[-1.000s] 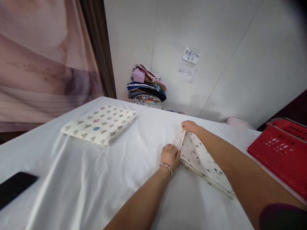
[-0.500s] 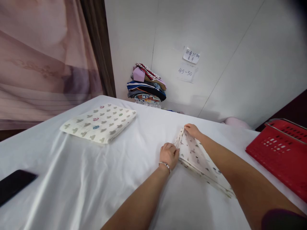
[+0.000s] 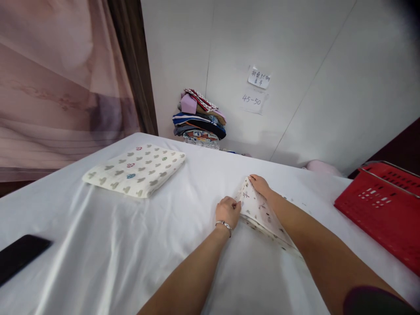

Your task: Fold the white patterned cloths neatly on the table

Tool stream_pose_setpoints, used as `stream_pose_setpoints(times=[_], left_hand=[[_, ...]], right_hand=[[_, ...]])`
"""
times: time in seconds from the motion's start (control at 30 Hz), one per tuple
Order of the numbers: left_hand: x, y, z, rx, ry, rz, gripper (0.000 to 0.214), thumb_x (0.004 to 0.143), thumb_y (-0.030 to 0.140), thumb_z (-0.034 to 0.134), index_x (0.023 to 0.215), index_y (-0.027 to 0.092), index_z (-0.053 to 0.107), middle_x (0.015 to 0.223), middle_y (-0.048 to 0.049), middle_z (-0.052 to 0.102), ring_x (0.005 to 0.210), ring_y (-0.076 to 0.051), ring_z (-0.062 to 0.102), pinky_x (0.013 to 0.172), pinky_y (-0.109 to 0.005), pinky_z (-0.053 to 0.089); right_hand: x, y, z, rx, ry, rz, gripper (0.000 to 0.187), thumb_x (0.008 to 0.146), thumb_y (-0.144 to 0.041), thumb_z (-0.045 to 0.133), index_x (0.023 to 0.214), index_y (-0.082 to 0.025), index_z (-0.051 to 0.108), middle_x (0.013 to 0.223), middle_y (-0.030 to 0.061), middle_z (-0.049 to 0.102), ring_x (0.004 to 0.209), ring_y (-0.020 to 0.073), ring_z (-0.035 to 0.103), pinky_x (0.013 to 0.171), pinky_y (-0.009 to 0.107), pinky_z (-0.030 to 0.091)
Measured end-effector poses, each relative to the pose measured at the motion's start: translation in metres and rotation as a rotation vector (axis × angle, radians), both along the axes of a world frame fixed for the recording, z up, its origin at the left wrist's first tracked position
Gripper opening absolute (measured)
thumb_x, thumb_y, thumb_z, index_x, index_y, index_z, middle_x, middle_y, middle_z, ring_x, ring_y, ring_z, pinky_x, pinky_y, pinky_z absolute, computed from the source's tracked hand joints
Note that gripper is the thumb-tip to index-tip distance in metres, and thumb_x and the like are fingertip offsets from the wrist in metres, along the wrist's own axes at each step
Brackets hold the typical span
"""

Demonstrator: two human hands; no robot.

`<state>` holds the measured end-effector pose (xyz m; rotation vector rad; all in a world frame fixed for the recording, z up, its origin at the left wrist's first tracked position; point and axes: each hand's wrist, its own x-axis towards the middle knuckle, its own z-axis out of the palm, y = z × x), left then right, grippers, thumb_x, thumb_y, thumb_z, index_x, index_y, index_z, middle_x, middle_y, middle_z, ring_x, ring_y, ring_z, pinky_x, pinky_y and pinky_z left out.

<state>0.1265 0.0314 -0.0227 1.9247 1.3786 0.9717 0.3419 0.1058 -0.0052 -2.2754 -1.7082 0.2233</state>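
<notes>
1. Two hands are on the cloth (image 3: 260,214): the left hand (image 3: 227,213) at its near left corner, the right hand (image 3: 260,186) at its far left corner.
2. The cloth lies on the white bench (image 3: 177,214), right of the middle. Its long side seems to run from the left hand down to the right, on a slant. Its short left side runs from the left hand up and away to the right hand.
3. The right arm (image 3: 303,232) hides some of the cloth, so I cannot tell where its right end is.
4. The cloth is white, with small dark dots and a pink mark like a cross. Its near edge shows layers, one on top of another. The top looks a bit puffed up.
5. The left hand is narrow, its fingers curled and pinching the edge. A shiny bracelet (image 3: 224,225) is on that wrist. The right hand is narrow too, pinching the far corner.
6. The far edge of the bench is near the right hand. White bench top lies between the left hand and the second cloth (image 3: 138,170), which is well apart, flat and folded, with gray shapes.
7. More bench top lies between the right arm and the red basket (image 3: 382,218). The near side of the cloth has smooth white bench beside it.
</notes>
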Motion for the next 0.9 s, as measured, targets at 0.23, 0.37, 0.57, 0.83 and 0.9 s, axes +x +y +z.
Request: stream_pose_setpoints(times=[0.23,0.37,0.57,0.83,0.9], left_hand=[[-0.002,0.002,0.0,-0.068,0.038,0.011,0.007,0.077,0.024,0.053,0.078,0.021,0.059,0.082,-0.0008,0.064,0.072,-0.013,0.057,0.068,-0.025,0.041],[-0.003,0.001,0.0,-0.037,0.039,-0.031,0.018,0.078,0.02,0.05,0.094,0.022,0.06,0.093,-0.001,0.065,0.077,-0.014,0.059,0.073,-0.026,0.041],[-0.003,0.001,0.003,-0.023,0.1,-0.061,0.019,0.079,0.017,0.047,0.091,0.021,0.062,0.089,-0.0022,0.067,0.08,-0.015,0.059,0.076,-0.028,0.041],[-0.004,0.0,0.006,-0.018,0.107,-0.07,0.019,0.08,0.016,0.047,0.09,0.021,0.062,0.091,-0.0026,0.066,0.081,-0.015,0.059,0.076,-0.027,0.041],[-0.005,0.001,0.006,-0.02,0.093,-0.074,0.019,0.08,0.015,0.047,0.09,0.02,0.062,0.091,-0.0024,0.066,0.08,-0.014,0.059,0.075,-0.027,0.041]], right_hand=[[0.001,-0.001,-0.003,-0.001,-0.016,-0.009,0.041,0.091,-0.041,0.031,0.114,-0.021,0.058,0.122,0.0044,0.057,0.111,0.0195,0.05,0.09,0.027,0.037],[-0.002,-0.001,-0.002,-0.003,-0.049,-0.015,0.041,0.09,-0.041,0.032,0.117,-0.02,0.055,0.124,0.0069,0.054,0.113,0.0213,0.048,0.093,0.031,0.035],[-0.027,-0.026,-0.008,0.059,-0.164,0.035,0.048,0.091,-0.039,0.028,0.132,-0.015,0.036,0.14,0.0111,0.035,0.13,0.0227,0.026,0.103,0.04,0.021],[-0.047,-0.042,0.0,-0.08,-0.168,0.093,0.049,0.092,-0.038,0.025,0.136,-0.017,0.029,0.147,0.0102,0.021,0.134,0.0231,0.017,0.104,0.046,0.017],[-0.054,-0.051,0.002,-0.07,-0.141,0.093,0.05,0.091,-0.038,0.027,0.136,-0.015,0.029,0.147,0.0116,0.021,0.134,0.0242,0.016,0.104,0.046,0.017]])
